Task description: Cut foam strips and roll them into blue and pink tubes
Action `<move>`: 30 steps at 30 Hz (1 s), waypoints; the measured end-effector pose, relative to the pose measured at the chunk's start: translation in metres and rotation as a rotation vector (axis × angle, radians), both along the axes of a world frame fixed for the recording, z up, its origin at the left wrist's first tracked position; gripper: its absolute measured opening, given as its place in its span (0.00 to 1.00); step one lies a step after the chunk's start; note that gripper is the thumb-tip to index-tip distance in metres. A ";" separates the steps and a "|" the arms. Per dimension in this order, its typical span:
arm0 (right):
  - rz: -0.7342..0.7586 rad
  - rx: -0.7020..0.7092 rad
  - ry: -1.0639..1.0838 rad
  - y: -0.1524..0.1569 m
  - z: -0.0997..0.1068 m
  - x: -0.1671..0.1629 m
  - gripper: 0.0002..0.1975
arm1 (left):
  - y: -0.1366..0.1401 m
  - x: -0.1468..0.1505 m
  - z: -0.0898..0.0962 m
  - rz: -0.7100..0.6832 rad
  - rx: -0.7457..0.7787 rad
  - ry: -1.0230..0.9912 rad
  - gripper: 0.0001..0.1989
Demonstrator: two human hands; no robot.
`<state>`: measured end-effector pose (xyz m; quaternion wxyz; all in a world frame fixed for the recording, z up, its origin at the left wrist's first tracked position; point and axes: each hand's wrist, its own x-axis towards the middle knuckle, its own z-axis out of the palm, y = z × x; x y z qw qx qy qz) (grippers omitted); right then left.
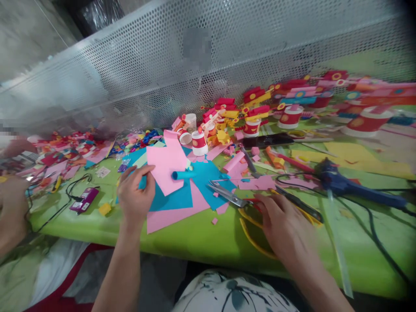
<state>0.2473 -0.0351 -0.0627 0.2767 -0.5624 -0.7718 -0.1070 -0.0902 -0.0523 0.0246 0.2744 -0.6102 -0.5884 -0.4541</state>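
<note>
My left hand (136, 190) is closed, with thumb and forefinger pinched at the left edge of a pink paper sheet (165, 169). A bit of blue shows inside the curl of that hand; I cannot tell what it is. My right hand (286, 225) is closed around the handle of a pair of scissors (229, 195), whose blades point left over the papers. Below the pink sheet lie blue paper (175, 199) and more pink paper (165, 220). A rolled blue paper tube (182, 174) rests against the pink sheet. Yellow loops (251, 236) show beside my right hand.
A blue glue gun (357, 186) with its cord lies at the right. Red and white paper cups (199, 143) with paper rolls line the back, before a perforated metal panel (156, 65). A purple device (84, 200) sits at left, near another person's arm (13, 212).
</note>
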 end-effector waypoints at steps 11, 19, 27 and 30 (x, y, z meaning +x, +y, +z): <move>0.056 0.018 0.023 -0.001 0.000 -0.001 0.12 | 0.036 0.026 -0.038 0.041 0.001 -0.145 0.12; 0.241 -0.025 0.048 -0.004 0.025 -0.022 0.12 | 0.045 0.037 -0.042 0.023 -0.052 -0.193 0.12; 0.491 -0.159 -0.029 0.000 0.034 -0.072 0.22 | 0.044 0.051 -0.049 0.000 -0.115 -0.162 0.12; 0.484 -0.147 -0.054 0.004 0.033 -0.083 0.28 | 0.042 0.050 -0.053 -0.004 -0.137 -0.168 0.12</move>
